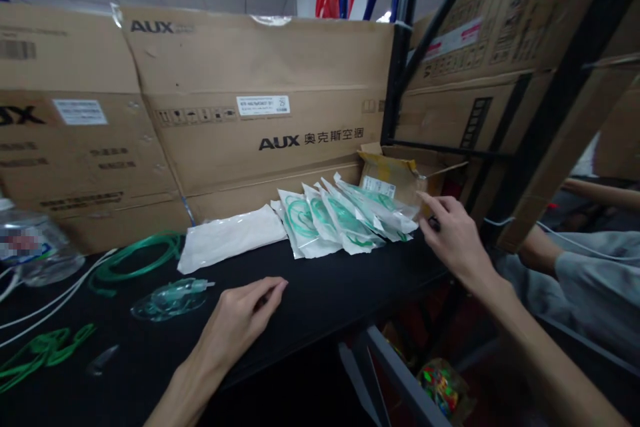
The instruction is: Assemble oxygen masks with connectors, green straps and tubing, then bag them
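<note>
Several clear-and-white sealed packets of green tubing (pixel 345 217) lean over one another in a row on the black tabletop. My right hand (pixel 453 233) is at the right end of this row, fingers stretched out and apart, close to the last packet; whether it touches the packet I cannot tell. My left hand (pixel 247 310) rests near the front of the table with its fingers curled together and nothing visible in them. Left of it lie a clear green oxygen mask (pixel 173 299) and a coil of green tubing (pixel 143 260). A flat white packet (pixel 233 237) lies behind.
Large cardboard sheets (pixel 210 67) stand along the back. An opened carton (pixel 395 170) sits behind the packets. At left are a plastic bottle (pixel 43 253), white cables and green cord (pixel 47 350). A black rack post (pixel 555 100) rises at right, beside another person's grey-clothed leg (pixel 595 287).
</note>
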